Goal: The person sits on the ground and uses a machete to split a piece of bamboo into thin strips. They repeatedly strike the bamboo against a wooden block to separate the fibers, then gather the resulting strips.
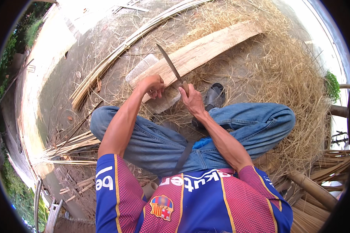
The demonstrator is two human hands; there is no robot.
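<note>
My right hand (193, 101) is wrapped round the wooden handle of a long knife (170, 64). Its dark, narrow blade points away from me and to the left, over a wide wooden plank (210, 48). At the plank's near left end, my left hand (153, 86) is closed with its fingers curled downward. Whatever those fingers hold, if anything, is hidden or too thin to make out. A pale block (143, 66) lies partly beneath the plank's left side. The plank slants from near left to far right.
Curly shavings (284, 73) are heaped along the right side and around the plank. A bundle of long split strips (116, 54) curves across the ground at left. More strips (72, 147) lie beside my left knee. A dark sandal (215, 95) shows near my right hand.
</note>
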